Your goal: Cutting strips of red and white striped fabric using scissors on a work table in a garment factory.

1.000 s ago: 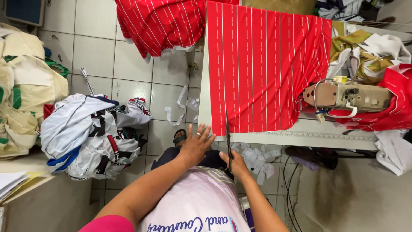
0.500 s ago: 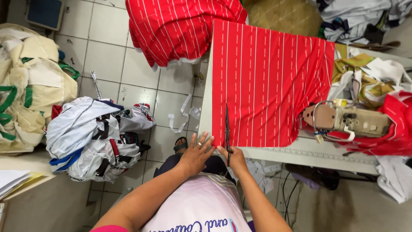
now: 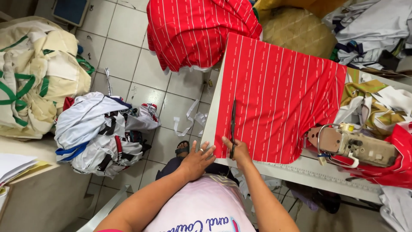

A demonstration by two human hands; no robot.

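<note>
The right hand (image 3: 238,151) grips the handles of long dark scissors (image 3: 233,128), fingers closed around them. The blades lie flat, pointing away from the person, on the red striped cloth (image 3: 283,94) spread over the white table (image 3: 300,172). The scissors sit near the cloth's left edge, parallel to its white stripes.

The left hand (image 3: 198,160) rests at the table's near left corner, fingers spread apart and flat, holding nothing; its fingertips touch the cloth's near left corner. A ring shows on 1 finger.

To the right of the cloth, a beige cutting machine (image 3: 352,146) lies on the table, partly over more red fabric (image 3: 386,167). Yellow and white scraps (image 3: 369,103) are piled behind it.

On the tiled floor (image 3: 124,56), a second red striped piece (image 3: 197,30) hangs off the table's far end. A white and navy bundle (image 3: 96,129) lies at left, beside a cream bundle with green trim (image 3: 34,77). White strips (image 3: 189,120) lie beside the table.
</note>
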